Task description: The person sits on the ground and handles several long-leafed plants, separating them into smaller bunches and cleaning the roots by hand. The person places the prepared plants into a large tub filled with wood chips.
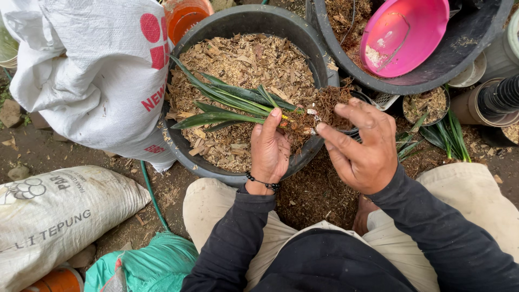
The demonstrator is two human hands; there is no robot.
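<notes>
My left hand (pixel 269 148) is closed around a small plant (pixel 238 103), thumb and fingers pinched at the base where the long green leaves meet the roots. The leaves fan out to the left, lying across the chips, and the root ball (pixel 319 111), brown and tangled, sticks out to the right of my grip. My right hand (pixel 363 146) is open and loose, fingers spread; the fingertips (pixel 322 128) touch the root ball from the right, and it holds nothing that I can see.

The plant hangs over the near side of a black tub (pixel 186 157), which is filled almost to the rim with dry tan wood chips (pixel 243 62). Behind it to the right stands a second black tub (pixel 432 81) with brown fibre inside and a pink bowl (pixel 405 35) tilted in it; the bowl has a little pale crumb at the bottom. Just right of my right hand sits a small pot (pixel 427 103) filled with chips, and beside it more green plants (pixel 448 135) lie on the ground.

A white sack (pixel 92 70) leans against the left side of the first tub. Another sack (pixel 54 216) lies near my left knee, with a green hose (pixel 151 197) running between them.
</notes>
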